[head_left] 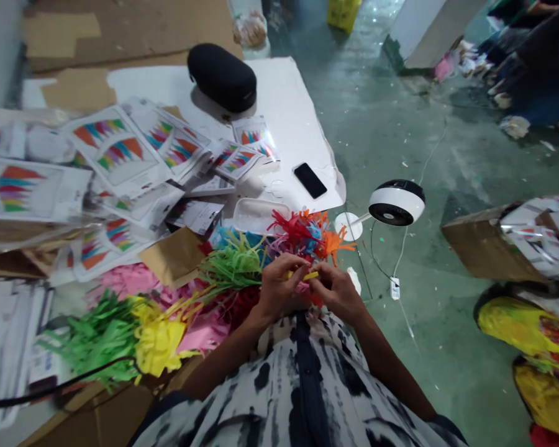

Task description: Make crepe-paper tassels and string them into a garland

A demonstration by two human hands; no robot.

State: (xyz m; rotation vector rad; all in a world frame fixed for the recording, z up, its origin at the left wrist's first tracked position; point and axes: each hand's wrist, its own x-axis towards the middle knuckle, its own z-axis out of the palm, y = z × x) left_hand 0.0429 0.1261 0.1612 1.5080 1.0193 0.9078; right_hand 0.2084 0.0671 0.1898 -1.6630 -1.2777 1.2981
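Close to my body, a narrow yellow paper strip (311, 275) runs between my two hands. My left hand (282, 282) is closed, its thumb and fingers pinching the strip's left part. My right hand (336, 290) pinches the right end with bent fingers. Just beyond them lie red fringed paper (291, 230) and orange fringed paper (334, 242). Beside my left hand is a heap of light green fringed paper (233, 267). Dark green paper tassels (97, 335) and yellow tassels (158, 338) lie farther left, with pink paper (207, 329) next to them.
Printed packages (116, 149) cover the table's left side. A black case (222, 77), a phone (310, 180) and a white tray (261, 214) are on the white surface. Right of the table stand a white fan (395, 203) with a cord and an open carton (489, 242). People sit at upper right.
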